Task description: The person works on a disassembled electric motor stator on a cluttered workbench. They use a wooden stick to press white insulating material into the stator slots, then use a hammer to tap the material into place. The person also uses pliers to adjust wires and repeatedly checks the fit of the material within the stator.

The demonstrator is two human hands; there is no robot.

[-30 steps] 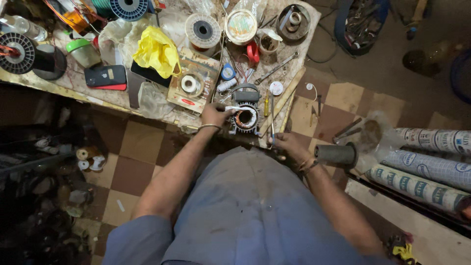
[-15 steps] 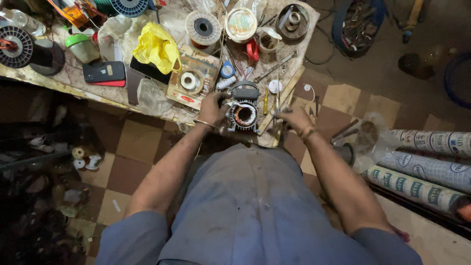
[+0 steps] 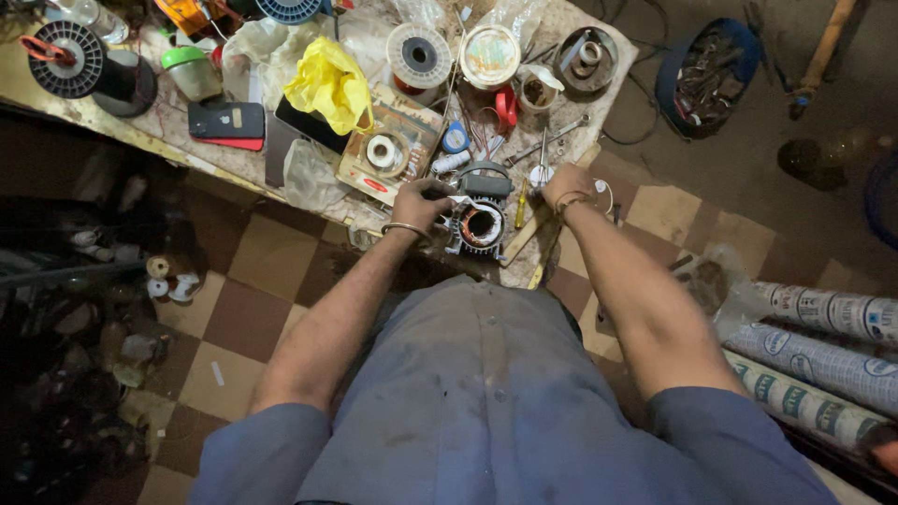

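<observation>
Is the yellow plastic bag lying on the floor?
No, the yellow plastic bag lies on the cluttered workbench, beyond the left hand.

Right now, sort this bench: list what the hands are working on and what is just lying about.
In hand: left hand on the motor stator; right hand at the thin metal tool.
Lying about: yellow bag, phone, tape roll, wire spool, wrench.

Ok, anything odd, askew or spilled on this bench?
Nothing is spilled or visibly broken. The motor stator sits at the very front edge of the crowded bench, steadied by the left hand; the right hand rests beside it.
</observation>
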